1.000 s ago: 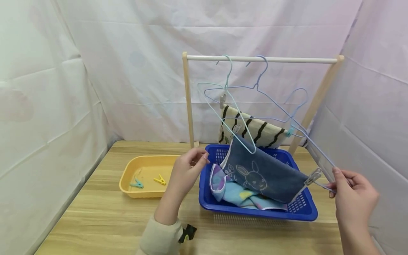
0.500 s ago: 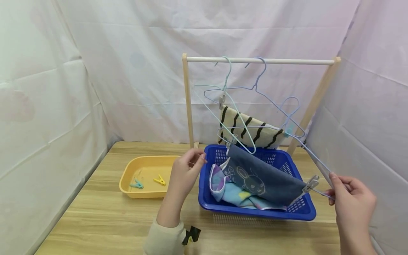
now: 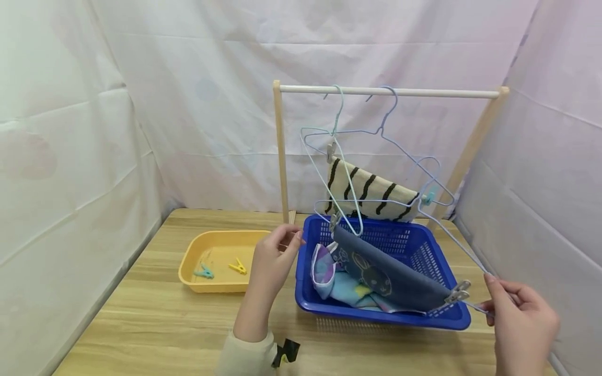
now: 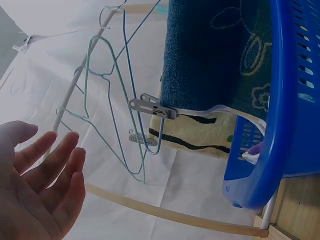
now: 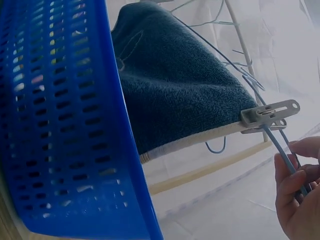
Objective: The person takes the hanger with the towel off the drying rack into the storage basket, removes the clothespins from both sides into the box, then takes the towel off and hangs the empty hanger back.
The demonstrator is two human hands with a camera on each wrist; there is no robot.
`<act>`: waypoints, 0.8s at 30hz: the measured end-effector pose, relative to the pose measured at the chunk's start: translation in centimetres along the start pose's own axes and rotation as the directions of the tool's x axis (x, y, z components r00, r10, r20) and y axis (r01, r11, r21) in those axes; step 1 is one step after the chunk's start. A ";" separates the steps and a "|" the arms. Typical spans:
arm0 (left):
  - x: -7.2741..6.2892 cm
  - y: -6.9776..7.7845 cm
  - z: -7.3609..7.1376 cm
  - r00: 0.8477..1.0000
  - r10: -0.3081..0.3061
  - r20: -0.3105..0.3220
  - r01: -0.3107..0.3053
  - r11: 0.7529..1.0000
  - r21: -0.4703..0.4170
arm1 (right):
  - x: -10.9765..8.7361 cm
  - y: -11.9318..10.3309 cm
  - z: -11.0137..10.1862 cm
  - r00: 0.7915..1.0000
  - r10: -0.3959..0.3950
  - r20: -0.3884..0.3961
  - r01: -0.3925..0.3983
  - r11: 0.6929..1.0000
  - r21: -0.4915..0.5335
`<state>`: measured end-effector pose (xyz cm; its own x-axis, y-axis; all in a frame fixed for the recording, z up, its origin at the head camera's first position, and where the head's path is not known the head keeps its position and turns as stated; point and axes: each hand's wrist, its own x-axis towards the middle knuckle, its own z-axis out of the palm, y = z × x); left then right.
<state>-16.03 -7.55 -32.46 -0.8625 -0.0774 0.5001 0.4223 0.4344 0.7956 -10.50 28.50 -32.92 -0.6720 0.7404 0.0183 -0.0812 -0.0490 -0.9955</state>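
My right hand (image 3: 524, 313) pinches the right end of a blue wire hanger (image 3: 453, 240), thumb and fingers round the wire. From that hanger hangs a dark blue towel (image 3: 385, 266) with a rabbit outline, held by a grey clothespin (image 3: 458, 291) at its right corner and another clothespin (image 4: 152, 106) at its left. The towel's lower part dips into a blue plastic basket (image 3: 383, 314), over a colourful cloth (image 3: 345, 287). My left hand (image 3: 277, 261) is raised beside the basket's left rim; the left wrist view shows its fingers loosely bent, holding nothing.
A drying rack (image 3: 444, 93) stands behind the basket, with a mint hanger (image 3: 337, 112) and a blue hanger (image 3: 388, 112) on its bar. A striped towel (image 3: 371, 190) is clipped to the latter. To the left, a yellow tray (image 3: 188, 256) has several clothespins (image 3: 238, 266).
My right hand has come down slightly, lowering the held hanger and the dark blue towel toward the basket. The mint hanger has swung round a little. My left hand has stayed nearly in place.
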 end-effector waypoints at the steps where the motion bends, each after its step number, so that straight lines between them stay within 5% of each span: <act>1: 0.0 0.0 0.0 1.000 0.000 0.001 0.000 1.000 -0.001 | -0.2 0.0 -0.1 1.000 -0.011 -0.008 0.011 1.000 -0.020; 7: -0.2 -0.2 0.3 1.000 0.006 0.016 -0.007 1.000 0.014 | -1.3 0.2 0.0 0.998 -0.057 -0.022 0.056 0.997 -0.049; 24: -0.4 -0.8 0.8 0.995 0.042 0.088 -0.052 0.992 0.111 | -2.2 0.0 -0.6 1.000 0.002 -0.013 -0.004 0.991 -0.133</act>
<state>-16.25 -7.15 -33.51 -0.8651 0.0208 0.5011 0.4332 0.5345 0.7257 -8.60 27.25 -33.03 -0.6622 0.7492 0.0147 0.0204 0.0377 -0.9991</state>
